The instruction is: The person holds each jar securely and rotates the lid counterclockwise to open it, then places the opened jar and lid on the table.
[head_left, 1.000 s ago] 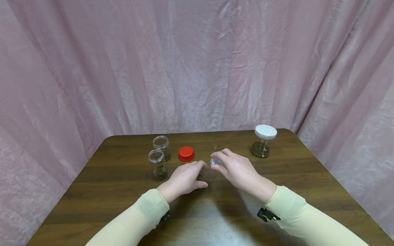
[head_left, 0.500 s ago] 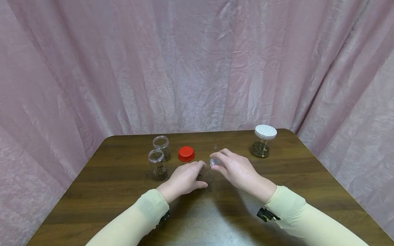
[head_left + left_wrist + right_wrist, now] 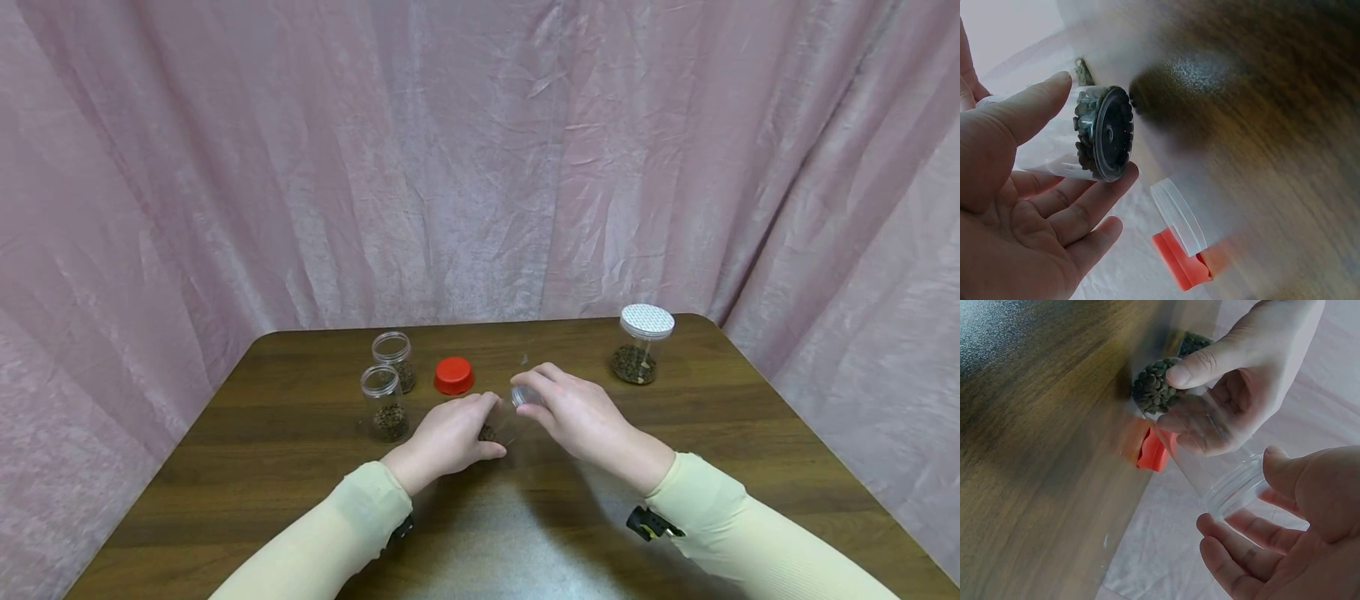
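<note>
Hands [image 3: 448, 429] [image 3: 585, 414] barely moved, pinching a tilted clear jar [image 3: 1204, 467] between them, wood-grain table [image 3: 247, 454] below, pink curtain [image 3: 480, 167] behind

Head cam: above, facing fwd & down across surface [image 3: 225, 467] to curtain [image 3: 480, 167]. L & R wrist cams: v. close, tilted; both share jar [image 3: 1113, 134] + red cap [image 3: 1179, 264].

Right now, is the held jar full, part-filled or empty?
Part-filled: the right wrist view shows dark grains at the base end of the jar, clear wall beyond.
</note>
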`<state>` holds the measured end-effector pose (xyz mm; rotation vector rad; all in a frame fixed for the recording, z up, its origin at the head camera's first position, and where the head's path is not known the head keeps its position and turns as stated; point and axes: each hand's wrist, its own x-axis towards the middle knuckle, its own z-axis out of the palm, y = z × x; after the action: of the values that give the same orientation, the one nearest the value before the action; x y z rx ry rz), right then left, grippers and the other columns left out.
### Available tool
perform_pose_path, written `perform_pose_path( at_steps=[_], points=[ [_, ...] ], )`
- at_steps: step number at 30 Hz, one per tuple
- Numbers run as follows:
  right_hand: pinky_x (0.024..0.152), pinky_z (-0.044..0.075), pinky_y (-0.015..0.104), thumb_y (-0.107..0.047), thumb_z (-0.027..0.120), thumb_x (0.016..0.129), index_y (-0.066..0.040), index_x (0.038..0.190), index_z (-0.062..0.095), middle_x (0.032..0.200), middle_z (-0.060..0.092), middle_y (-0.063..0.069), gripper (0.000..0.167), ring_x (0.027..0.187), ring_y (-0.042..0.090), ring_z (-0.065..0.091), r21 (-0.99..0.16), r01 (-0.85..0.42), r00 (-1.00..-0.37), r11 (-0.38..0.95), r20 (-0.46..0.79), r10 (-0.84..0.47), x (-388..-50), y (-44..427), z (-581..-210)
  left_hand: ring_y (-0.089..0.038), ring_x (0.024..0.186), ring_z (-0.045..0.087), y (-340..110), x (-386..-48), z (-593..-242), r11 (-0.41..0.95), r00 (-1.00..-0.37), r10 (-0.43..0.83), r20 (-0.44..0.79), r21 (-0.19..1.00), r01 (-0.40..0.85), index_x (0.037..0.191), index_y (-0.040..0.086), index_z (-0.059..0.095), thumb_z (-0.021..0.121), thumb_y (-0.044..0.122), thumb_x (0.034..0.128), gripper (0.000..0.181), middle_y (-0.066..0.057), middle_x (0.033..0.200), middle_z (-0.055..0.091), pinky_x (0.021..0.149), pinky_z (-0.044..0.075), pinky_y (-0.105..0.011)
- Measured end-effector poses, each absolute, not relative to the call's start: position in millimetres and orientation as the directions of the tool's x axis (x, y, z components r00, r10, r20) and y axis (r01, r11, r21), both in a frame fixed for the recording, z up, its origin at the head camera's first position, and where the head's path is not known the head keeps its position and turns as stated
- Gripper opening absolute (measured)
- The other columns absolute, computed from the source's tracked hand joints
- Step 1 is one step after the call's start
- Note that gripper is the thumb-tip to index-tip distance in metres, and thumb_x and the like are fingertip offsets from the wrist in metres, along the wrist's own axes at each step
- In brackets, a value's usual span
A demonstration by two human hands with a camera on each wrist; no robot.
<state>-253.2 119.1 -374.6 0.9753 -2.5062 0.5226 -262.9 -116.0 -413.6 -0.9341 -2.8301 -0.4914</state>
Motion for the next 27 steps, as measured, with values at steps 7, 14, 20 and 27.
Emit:
perform_pose_path(
  at_steps=[7, 14, 20, 27],
  points=[
    [0.083, 0.061, 0.048, -0.022, 0.085, 0.1, -0.012, 0.131, 0.074, 0.123, 0.073, 0.001, 0.035, 0.104, 0.022, 0.076, -0.199, -0.705, -0.672, 0.681, 0.494, -0.551, -252.9, 119.3, -374.3, -0.022, 0.094, 0.071, -119.2, -270.5, -423.9, 0.745, -0.789, 0.568, 0.233, 0.262, 0.614, 0.124, 0.01, 0.064, 0.095, 0.036, 0.0898, 0.053, -0.003, 0.108, 0.071, 0.081, 0.06, -0.045],
    [0.082, 0.062, 0.048, -0.022, 0.086, 0.099, -0.011, 0.13, 0.075, 0.122, 0.073, 0.001, 0.035, 0.105, 0.022, 0.076, -0.204, -0.711, -0.666, 0.673, 0.502, -0.551, -252.9, 120.2, -374.0, -0.024, 0.1, 0.072, -112.9, -257.6, -406.9, 0.78, -0.819, 0.543, 0.185, 0.25, 0.573, 0.128, 0.009, 0.065, 0.095, 0.031, 0.09, 0.053, -0.005, 0.113, 0.072, 0.087, 0.06, -0.044],
    [0.083, 0.062, 0.048, -0.02, 0.087, 0.098, -0.012, 0.13, 0.075, 0.124, 0.073, 0.001, 0.036, 0.105, 0.023, 0.076, -0.203, -0.715, -0.665, 0.669, 0.494, -0.561, -253.5, 120.6, -373.1, -0.024, 0.099, 0.072, -114.0, -258.6, -408.1, 0.777, -0.816, 0.548, 0.184, 0.25, 0.578, 0.128, 0.009, 0.065, 0.095, 0.032, 0.0898, 0.053, -0.004, 0.112, 0.072, 0.086, 0.06, -0.045],
    [0.083, 0.062, 0.047, -0.019, 0.087, 0.098, -0.014, 0.132, 0.073, 0.129, 0.072, 0.0, 0.037, 0.106, 0.021, 0.076, -0.208, -0.718, -0.669, 0.664, 0.468, -0.577, -252.8, 120.6, -370.3, -0.024, 0.099, 0.072, -114.6, -260.5, -409.0, 0.776, -0.82, 0.544, 0.18, 0.264, 0.573, 0.128, 0.009, 0.065, 0.095, 0.031, 0.0905, 0.053, -0.004, 0.113, 0.072, 0.086, 0.06, -0.045]
  ],
)
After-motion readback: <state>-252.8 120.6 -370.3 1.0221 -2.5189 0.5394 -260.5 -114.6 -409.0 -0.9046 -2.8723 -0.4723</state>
